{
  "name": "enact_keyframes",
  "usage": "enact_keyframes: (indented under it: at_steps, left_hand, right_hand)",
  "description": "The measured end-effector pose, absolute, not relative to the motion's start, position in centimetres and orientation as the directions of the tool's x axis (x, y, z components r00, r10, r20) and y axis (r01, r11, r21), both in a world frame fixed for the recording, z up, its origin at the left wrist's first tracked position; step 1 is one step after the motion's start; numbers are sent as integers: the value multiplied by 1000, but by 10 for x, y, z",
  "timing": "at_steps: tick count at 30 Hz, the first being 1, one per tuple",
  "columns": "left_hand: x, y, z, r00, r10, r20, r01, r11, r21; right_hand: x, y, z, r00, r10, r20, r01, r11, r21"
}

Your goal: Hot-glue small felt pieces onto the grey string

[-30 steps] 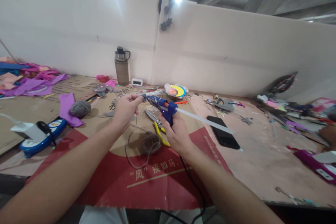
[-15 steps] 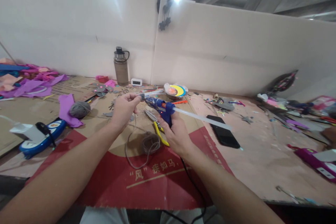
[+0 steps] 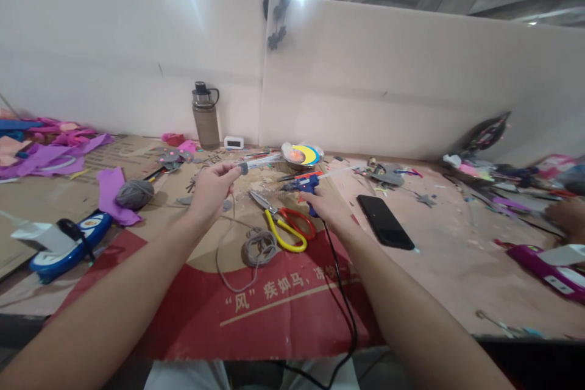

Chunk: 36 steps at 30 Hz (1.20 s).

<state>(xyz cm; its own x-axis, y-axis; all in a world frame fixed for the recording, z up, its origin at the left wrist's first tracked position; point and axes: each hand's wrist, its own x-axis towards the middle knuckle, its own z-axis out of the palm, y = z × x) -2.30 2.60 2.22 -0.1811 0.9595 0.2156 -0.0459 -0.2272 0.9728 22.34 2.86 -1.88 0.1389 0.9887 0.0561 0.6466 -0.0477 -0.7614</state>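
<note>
Gluing looks like the step in hand in the head view, at a point between applying and joining; the left hand [image 3: 211, 191] is raised above the cardboard [image 3: 283, 332], its fingers pinched narrow on a small grey piece [image 3: 244, 168]; the right hand [image 3: 328, 206] is at the glue gun [image 3: 308, 184], whose nozzle points leftward, toward the left hand but apart from it. Whether the right fingers grip the handle firmly or loosely, I cannot tell; nor can I tell whether the gun rests on the surface [image 3: 457, 280].

The next move seems to call for a steady left pinch, with the fingertips away from any hot glue, and a clear spot for the gun. The grey piece lies right at the left thumb and fingertips, partly covered by them; a strand of yarn hangs beneath and runs toward the coil [image 3: 259, 248]; the scissors [image 3: 274, 226] lie spread just right of the coil; the bowl [image 3: 303, 167] stands beyond the gun, the phone [image 3: 385, 221] to its right.
</note>
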Motion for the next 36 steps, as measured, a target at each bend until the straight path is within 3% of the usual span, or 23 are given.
enact_keyframes:
  at_steps: [3, 6, 8, 10, 13, 15, 17, 21, 25, 36]
  left_hand:
    - [-22, 24, 22, -192, 926, 325, 117, -308, 944]
    - [-22, 18, 26, -184, 845, 502, 358, -418, 835]
    - [-21, 14, 30, -144, 756, 638, 513, -495, 701]
    - [-21, 10, 33, -98, 669, 737, 627, -534, 568]
    - [-21, 9, 33, -43, 594, 804, 696, -559, 451]
    - [-21, 9, 33, -13, 598, 801, 687, -577, 442]
    - [-22, 10, 32, -29, 673, 739, 645, -552, 528]
    - [-22, 12, 32, -102, 847, 521, 469, -421, 776]
    - [-20, 16, 29, -82, 904, 420, 332, -372, 866]
    - [-13, 11, 30, -55, 929, 366, 259, -340, 904]
  right_hand:
    - [238, 32, -17, 183, 979, 88, 766, -86, -636]
    - [234, 22, -6, 223, 906, 359, 822, 23, -569]
    - [216, 12, 2, 188, 822, 538, 784, 203, -586]
    - [186, 3, 8, 113, 839, 532, 553, 392, -735]
    - [136, -3, 11, 0, 902, 432, 53, 431, -901]
    - [112, -2, 11, -48, 927, 373, -170, 360, -917]
    - [101, 0, 10, -74, 942, 326, -235, 301, -924]
    - [107, 2, 12, -10, 889, 457, 77, 456, -887]
    - [120, 4, 16, 8, 808, 589, 338, 553, -762]
    - [125, 4, 23, 52, 797, 601, 501, 500, -706]
